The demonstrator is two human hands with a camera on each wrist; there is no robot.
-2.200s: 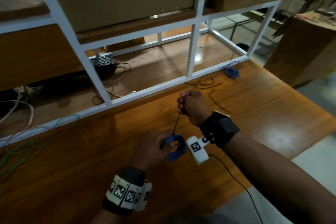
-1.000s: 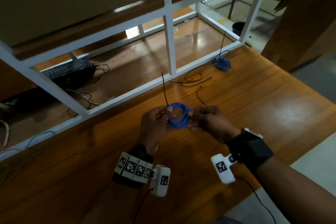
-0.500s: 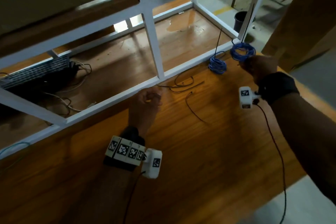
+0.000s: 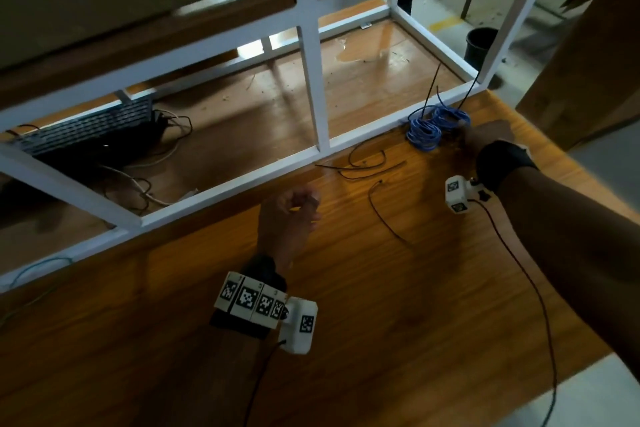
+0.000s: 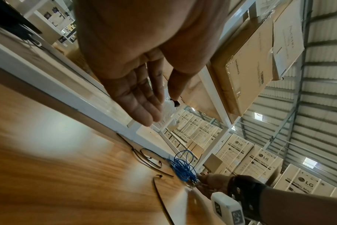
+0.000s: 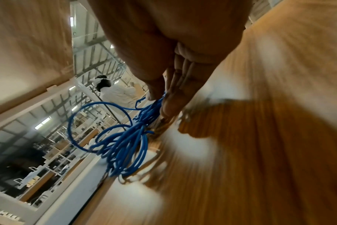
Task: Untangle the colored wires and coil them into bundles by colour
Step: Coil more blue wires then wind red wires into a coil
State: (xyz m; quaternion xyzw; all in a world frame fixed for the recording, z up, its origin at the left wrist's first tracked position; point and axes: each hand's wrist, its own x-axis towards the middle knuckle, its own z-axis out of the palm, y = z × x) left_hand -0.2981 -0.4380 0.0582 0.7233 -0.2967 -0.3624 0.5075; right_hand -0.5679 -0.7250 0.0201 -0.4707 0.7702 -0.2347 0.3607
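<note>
We are pinching a blue wire coil in our right hand at the table's far edge; our left hand is hovering empty, fingers relaxed. Background cartons are reading "LG WASHING MACHINE".

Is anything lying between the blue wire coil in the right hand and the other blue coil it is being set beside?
Nothing visible does. The right hand pinches the blue wire coil right next to the other blue coil; they appear to touch.

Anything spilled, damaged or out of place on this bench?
A shiny wet-looking patch sits on the wooden shelf inside the white frame, possibly a spill. Loose black ties lie scattered near the blue coils.
</note>
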